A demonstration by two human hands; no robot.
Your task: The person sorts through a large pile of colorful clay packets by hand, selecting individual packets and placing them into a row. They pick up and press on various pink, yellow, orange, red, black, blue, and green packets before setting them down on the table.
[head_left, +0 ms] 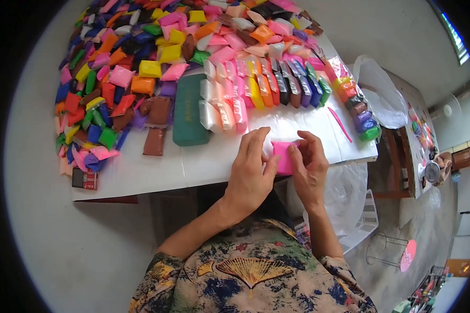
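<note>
A bright pink block [283, 158] is between my two hands at the table's front edge. My right hand [309, 167] grips its right side, with the thumb on its upper face. My left hand [250, 169] is at its left side, fingers bent and the thumb against the block. Just beyond my hands stand rows of wrapped coloured packets [266, 89], from white and pink through yellow, orange and brown to blue and green. A dark green box [191, 109] lies left of these rows. To the right lies a thin pink tool [340, 125].
A large heap of coloured packets [121, 76] covers the table's far left. A clear bag of coloured pieces [356, 104] lies at the right edge. Beyond are plastic bags [382, 94], a white basket [368, 219], a pink-topped stool [408, 255] and another table [410, 141].
</note>
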